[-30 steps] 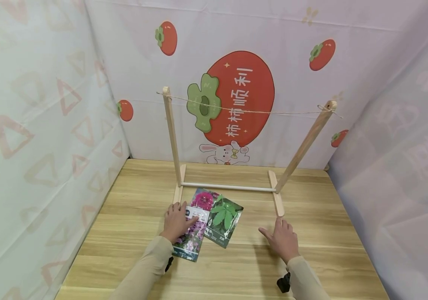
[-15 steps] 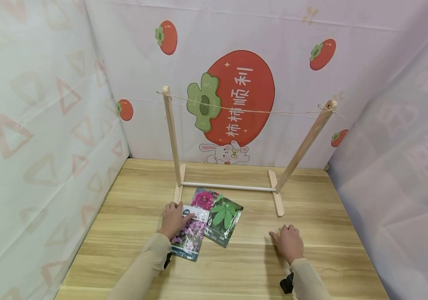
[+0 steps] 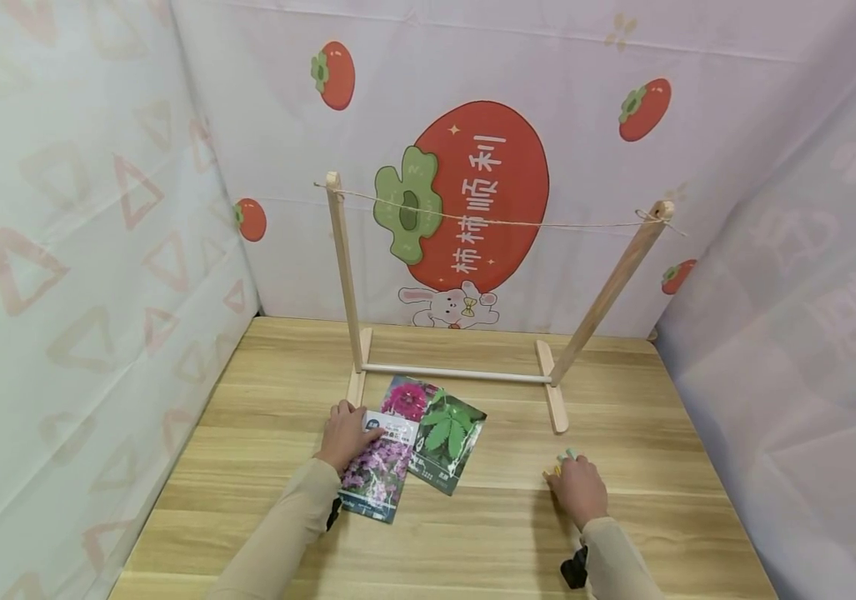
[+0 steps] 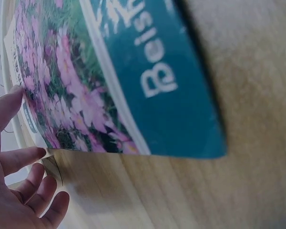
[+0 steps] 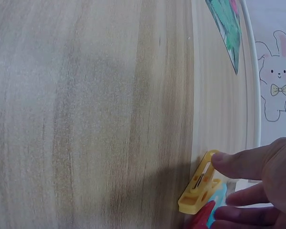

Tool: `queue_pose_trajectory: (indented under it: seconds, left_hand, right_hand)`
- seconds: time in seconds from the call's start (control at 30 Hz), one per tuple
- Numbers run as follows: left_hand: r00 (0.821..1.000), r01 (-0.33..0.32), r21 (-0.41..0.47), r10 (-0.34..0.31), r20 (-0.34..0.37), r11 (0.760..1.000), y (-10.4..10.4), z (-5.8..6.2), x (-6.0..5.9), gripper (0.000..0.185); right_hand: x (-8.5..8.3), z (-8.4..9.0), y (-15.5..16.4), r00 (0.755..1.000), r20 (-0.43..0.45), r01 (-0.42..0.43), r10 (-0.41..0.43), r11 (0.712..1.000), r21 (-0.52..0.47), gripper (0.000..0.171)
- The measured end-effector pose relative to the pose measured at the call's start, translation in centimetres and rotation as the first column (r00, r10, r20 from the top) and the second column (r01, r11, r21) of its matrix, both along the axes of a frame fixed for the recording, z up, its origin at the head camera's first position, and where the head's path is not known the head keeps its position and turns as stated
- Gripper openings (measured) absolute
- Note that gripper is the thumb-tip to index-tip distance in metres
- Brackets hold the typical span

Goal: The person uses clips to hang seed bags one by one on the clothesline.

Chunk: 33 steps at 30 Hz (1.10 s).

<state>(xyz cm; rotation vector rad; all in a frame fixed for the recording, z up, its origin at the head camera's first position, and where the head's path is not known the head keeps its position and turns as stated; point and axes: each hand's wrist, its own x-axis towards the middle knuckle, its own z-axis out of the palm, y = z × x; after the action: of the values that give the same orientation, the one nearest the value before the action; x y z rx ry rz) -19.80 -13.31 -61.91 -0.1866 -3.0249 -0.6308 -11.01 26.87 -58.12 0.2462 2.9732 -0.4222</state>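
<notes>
- Left hand (image 3: pixel 342 433): fingers extended and flat on the upper left corner of the purple-flower seed packet (image 3: pixel 382 467); in the left wrist view the fingertips (image 4: pixel 19 157) meet the packet edge.
- Right hand (image 3: pixel 579 487): fingers bent over a small cluster of clothespins on the table (image 3: pixel 623 533); a fingertip presses the yellow clothespin (image 5: pixel 200 183), with a blue and a red one just beside it. Whether it grips them cannot be told.
- Purple-flower packet: lies flat, long axis running from the near edge toward the far right, overlapping the pink-flower packet (image 3: pixel 407 398).
- Green-leaf packet (image 3: pixel 446 437): touching on the right, tilted the opposite way.
- Wooden drying rack (image 3: pixel 458 375) with a string line (image 3: pixel 503 222): stands just behind the packets.
</notes>
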Motion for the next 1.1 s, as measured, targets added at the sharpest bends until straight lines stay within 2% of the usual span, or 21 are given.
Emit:
queue_pose_trajectory:
  seconds: [0.23, 0.43, 0.63, 0.93, 1.1]
  left_hand:
    - [0.999, -0.016, 0.054, 0.014, 0.030, 0.998, -0.2, 0.0, -0.2, 0.052]
    - [0.995, -0.065, 0.163, 0.051, 0.089, 0.985, -0.2, 0.6, -0.1, 0.045]
    - [0.991, -0.095, 0.241, 0.069, 0.114, 0.966, -0.2, 1.3, 0.0, 0.041]
    - [0.965, -0.179, 0.402, 0.081, 0.248, 0.898, 0.1, 2.2, 0.2, 0.036]
    - [0.951, -0.202, 0.466, 0.059, 0.303, 0.861, 0.2, 1.9, 0.0, 0.037]
  right_hand:
    - [0.0, 0.2, 0.2, 0.997, -0.019, 0.071, -0.071, 0.997, 0.012, 0.039]
    - [0.0, 0.0, 0.6, 0.999, -0.019, 0.040, -0.040, 0.999, -0.006, 0.035]
    - [0.2, 0.1, 0.3, 1.000, 0.009, 0.029, -0.029, 0.999, -0.034, 0.037]
    - [0.0, -0.4, 0.2, 1.000, -0.009, 0.006, -0.006, 1.000, -0.009, 0.020]
    - [0.0, -0.7, 0.0, 1.000, -0.004, 0.018, -0.018, 1.000, -0.016, 0.032]
